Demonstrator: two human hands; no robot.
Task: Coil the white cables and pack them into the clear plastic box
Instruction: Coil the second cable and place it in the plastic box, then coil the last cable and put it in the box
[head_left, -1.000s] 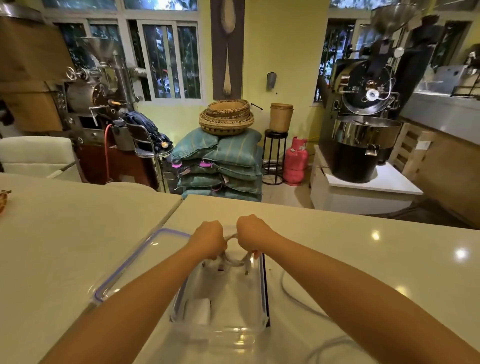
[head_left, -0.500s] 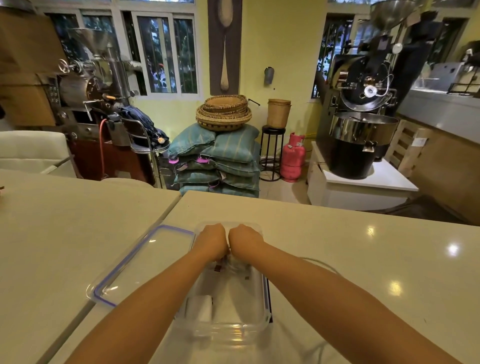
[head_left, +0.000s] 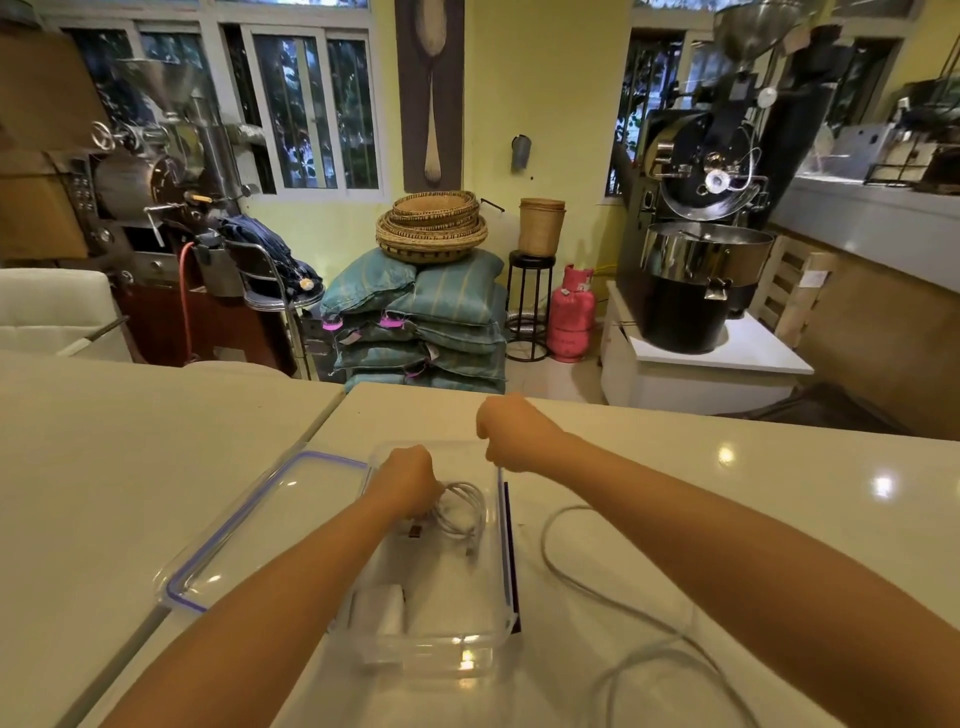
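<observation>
White coiled cable (head_left: 461, 512) lies inside the clear plastic box (head_left: 431, 662), its loops spreading out just to the right of my left hand (head_left: 408, 480). That hand is down in the far end of the box, fingers curled round the edge of the coil. My right hand (head_left: 511, 434) is clenched into a fist above the box's far right corner, apart from my left hand. Only its back shows, so I cannot tell whether it pinches anything. A second, loose cable (head_left: 576, 577) curves across the tabletop (head_left: 779, 493) below my right forearm, just right of the box. Beside my left forearm, in the near end of the box, sits a white charger block (head_left: 378, 608). The lid (head_left: 244, 535) with its blue seal lies flat on the tabletop to the left of my left hand, just beside the box.
</observation>
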